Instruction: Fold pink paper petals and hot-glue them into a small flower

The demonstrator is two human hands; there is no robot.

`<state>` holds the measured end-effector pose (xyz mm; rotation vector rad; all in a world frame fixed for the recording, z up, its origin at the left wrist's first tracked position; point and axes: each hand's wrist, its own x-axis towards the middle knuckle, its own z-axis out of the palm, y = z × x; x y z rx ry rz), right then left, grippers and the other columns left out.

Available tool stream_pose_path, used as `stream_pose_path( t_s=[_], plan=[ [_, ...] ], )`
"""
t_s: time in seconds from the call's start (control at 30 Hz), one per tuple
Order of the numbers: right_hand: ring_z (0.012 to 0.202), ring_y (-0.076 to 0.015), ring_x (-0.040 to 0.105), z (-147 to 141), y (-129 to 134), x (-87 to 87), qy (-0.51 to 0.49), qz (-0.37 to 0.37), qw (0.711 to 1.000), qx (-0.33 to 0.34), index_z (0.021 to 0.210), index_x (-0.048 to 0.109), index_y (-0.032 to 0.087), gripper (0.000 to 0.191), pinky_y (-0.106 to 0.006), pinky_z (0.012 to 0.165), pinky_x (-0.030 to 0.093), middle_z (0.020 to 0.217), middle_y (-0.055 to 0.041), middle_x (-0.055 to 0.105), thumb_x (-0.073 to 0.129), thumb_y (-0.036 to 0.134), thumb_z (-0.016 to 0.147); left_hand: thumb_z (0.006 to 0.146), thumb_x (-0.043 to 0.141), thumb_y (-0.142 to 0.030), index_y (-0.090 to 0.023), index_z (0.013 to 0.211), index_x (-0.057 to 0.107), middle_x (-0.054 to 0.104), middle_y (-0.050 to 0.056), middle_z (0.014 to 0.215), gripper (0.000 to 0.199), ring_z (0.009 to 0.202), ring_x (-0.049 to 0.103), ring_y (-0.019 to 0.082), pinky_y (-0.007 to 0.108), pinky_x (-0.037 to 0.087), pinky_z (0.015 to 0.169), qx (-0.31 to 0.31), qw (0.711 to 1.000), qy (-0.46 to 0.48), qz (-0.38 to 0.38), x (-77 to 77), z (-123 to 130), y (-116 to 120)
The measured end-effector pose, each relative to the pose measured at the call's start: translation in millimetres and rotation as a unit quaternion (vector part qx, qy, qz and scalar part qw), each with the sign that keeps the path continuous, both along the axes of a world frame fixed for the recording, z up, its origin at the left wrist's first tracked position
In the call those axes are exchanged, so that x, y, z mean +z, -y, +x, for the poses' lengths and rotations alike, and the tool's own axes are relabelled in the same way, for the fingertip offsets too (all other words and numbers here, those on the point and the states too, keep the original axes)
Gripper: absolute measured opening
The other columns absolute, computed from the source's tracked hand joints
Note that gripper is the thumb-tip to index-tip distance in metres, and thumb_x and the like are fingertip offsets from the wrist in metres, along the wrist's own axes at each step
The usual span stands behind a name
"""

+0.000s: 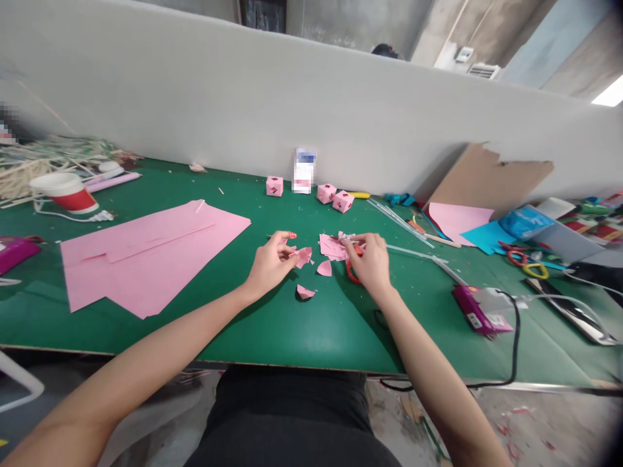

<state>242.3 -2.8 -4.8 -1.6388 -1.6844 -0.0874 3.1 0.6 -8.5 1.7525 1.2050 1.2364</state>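
On my feed the left hand, just left of frame centre, has thumb and fingers pinched on a crumpled pink piece; I read that as a light grip so the thin paper doesn't crush. Right hand, right of centre, has its fingers bent down at the slips, over the scissors. Can't tell if it grips anything: palm faces away and knuckles block the fingertips. Cut petal and folded scrap lie between the hands, likely kept there for short reach. Three cubes, one at left and a pair to its right, sit upper centre by the partition, probably parked out of the elbows' way. Big sheets lie flat at left, I guess to stay uncreased. Hard to make out: scissor blades are covered, the card behind the cubes is pixelated, straw pile is cut off at the left edge, far-right clutter smears, and the held piece's back is hidden by fingers.
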Motion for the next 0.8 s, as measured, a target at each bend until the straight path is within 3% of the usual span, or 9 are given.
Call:
stream_pose_path(
  t_s=[0.1, 0.17, 0.4, 0.63, 0.8],
  plan=[
    [0.082, -0.0219, 0.064, -32, 10, -0.3, -0.13, -0.075, 0.971, 0.185, 0.097, 0.07, 0.021, 0.029, -0.034, 0.074, 0.051, 0.095, -0.0084, 0.072, 0.059, 0.046, 0.087, 0.078, 0.071, -0.027, -0.022, 0.114, 0.056, 0.074, 0.002, 0.084, 0.04, 0.079, 0.074, 0.02, 0.033, 0.059, 0.077, -0.016, 1.0, -0.001, -0.005, -1.8, 2, 2],
    [0.075, -0.0183, 0.064, -48, 14, -5.0, -0.158, -0.103, 0.955, 0.23, 0.096, 0.072, 0.022, 0.028, -0.031, 0.069, 0.05, 0.094, -0.0058, 0.074, 0.06, 0.046, 0.087, 0.079, 0.07, -0.027, -0.022, 0.116, 0.055, 0.074, 0.002, 0.082, 0.04, 0.079, 0.074, 0.02, 0.033, 0.059, 0.078, -0.027, 1.0, 0.003, -0.011, -4.5, 4, 2],
    [0.054, -0.0126, 0.053, -61, 15, -14.3, -0.203, -0.119, 0.948, 0.216, 0.074, 0.067, 0.019, 0.026, -0.025, 0.051, 0.04, 0.068, -0.0008, 0.069, 0.062, 0.042, 0.085, 0.079, 0.067, -0.018, -0.02, 0.115, 0.055, 0.074, 0.001, 0.082, 0.039, 0.076, 0.073, 0.017, 0.03, 0.059, 0.076, -0.054, 0.999, 0.001, -0.005, -7.7, 7, 5],
    [0.055, -0.0134, 0.055, -62, 20, -12.5, -0.197, -0.115, 0.95, 0.213, 0.073, 0.063, 0.019, 0.026, -0.025, 0.052, 0.04, 0.069, -0.0019, 0.069, 0.058, 0.041, 0.087, 0.081, 0.065, -0.021, -0.018, 0.112, 0.056, 0.074, 0.006, 0.095, 0.033, 0.083, 0.073, 0.019, 0.03, 0.06, 0.075, -0.073, 0.997, -0.01, -0.009, -4.8, 8, 7],
    [0.056, -0.0143, 0.057, -65, 20, -11.8, -0.201, -0.123, 0.948, 0.215, 0.076, 0.064, 0.019, 0.027, -0.026, 0.054, 0.042, 0.069, -0.0018, 0.069, 0.059, 0.043, 0.087, 0.081, 0.065, -0.022, -0.019, 0.112, 0.056, 0.074, 0.004, 0.09, 0.032, 0.08, 0.073, 0.018, 0.029, 0.06, 0.074, -0.073, 0.997, -0.008, -0.014, -3.3, 8, 6]
  ],
)
